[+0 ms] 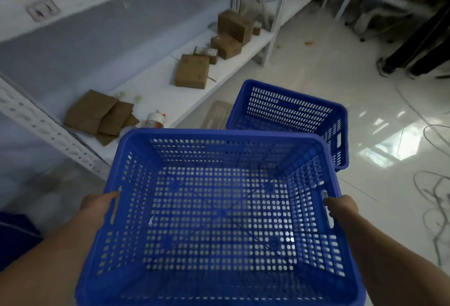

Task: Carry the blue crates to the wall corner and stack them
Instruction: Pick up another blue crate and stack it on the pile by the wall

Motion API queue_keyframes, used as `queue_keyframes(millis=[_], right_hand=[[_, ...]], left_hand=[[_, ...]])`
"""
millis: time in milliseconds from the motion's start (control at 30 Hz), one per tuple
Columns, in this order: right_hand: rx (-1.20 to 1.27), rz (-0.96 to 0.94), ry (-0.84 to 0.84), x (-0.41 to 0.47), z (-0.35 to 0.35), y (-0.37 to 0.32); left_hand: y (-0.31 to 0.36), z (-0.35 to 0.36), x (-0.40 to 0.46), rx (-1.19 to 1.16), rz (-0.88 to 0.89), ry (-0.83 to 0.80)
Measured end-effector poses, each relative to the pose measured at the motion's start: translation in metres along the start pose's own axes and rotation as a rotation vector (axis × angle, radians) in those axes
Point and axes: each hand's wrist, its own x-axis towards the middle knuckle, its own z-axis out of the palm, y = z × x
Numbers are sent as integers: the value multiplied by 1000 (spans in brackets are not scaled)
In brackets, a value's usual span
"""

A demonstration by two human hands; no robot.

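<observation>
I hold an empty blue perforated crate (219, 208) in front of me, lifted off the floor. My left hand (98, 204) grips the handle slot in its left wall. My right hand (342, 206) grips the handle slot in its right wall. A second blue crate (289, 113), also empty, stands on the white floor just beyond the held one, partly hidden behind its far rim.
A low white shelf (158, 86) with several brown cardboard boxes (192, 71) and a tape roll (155, 119) runs along the left. White shelf uprights (272, 35) stand behind it. Loose cables (433, 198) lie on the floor at right. A person's legs (414, 45) stand far right.
</observation>
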Motion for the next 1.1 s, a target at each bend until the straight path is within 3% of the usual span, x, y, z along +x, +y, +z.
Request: queue_keyframes(millis=[133,300,533,867,1100], right_hand=[[22,-102,32,-52,-51,-29],[65,-238,89,-117,-130,-69],[109,-362,140,-192,-235,-110],[205,-561,103,-302,-337,-116],[166,-667,92,-364,-355,-94]], left_hand=[[51,-45,-42,26,68,-94],[115,-106,-92,12,201,18],[169,-191,-204,-70,316,52],[157,-305,-362,-213,443,200],[87,-365,-451,-294,451,350]])
